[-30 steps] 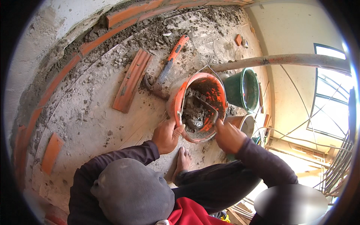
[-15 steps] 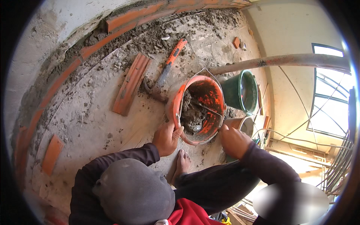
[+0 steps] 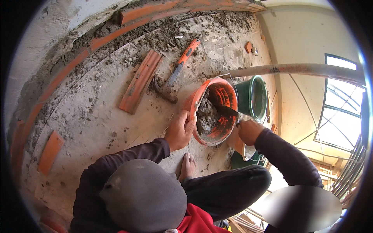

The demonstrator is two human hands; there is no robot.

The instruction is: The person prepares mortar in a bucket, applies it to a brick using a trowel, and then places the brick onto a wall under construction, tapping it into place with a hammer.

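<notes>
My left hand (image 3: 180, 130) grips the near left rim of a tilted orange bucket (image 3: 193, 101) holding wet grey mortar (image 3: 206, 114). My right hand (image 3: 248, 131) is closed on the handle of a trowel (image 3: 230, 113), whose blade is inside the bucket at its right side. An orange-and-black handled tool (image 3: 182, 58) with a dark metal head lies beyond the bucket to the left, beside a terracotta piece (image 3: 140, 81). A green bucket (image 3: 244, 103) stands tilted right behind the orange one, and another pale orange bucket (image 3: 236, 139) is partly hidden by my right hand.
A curved row of terracotta bricks (image 3: 72, 66) runs along the left wall. A long pipe (image 3: 295, 69) crosses above the green bucket. Rods (image 3: 345, 174) lie at the right, below a window. My bare foot (image 3: 187, 165) is near the bucket; another terracotta piece (image 3: 50, 153) lies at left.
The trowel has risen toward the bucket's right side, with my right hand higher and farther right. My left hand, still on the rim, is slightly higher and farther right in view.
</notes>
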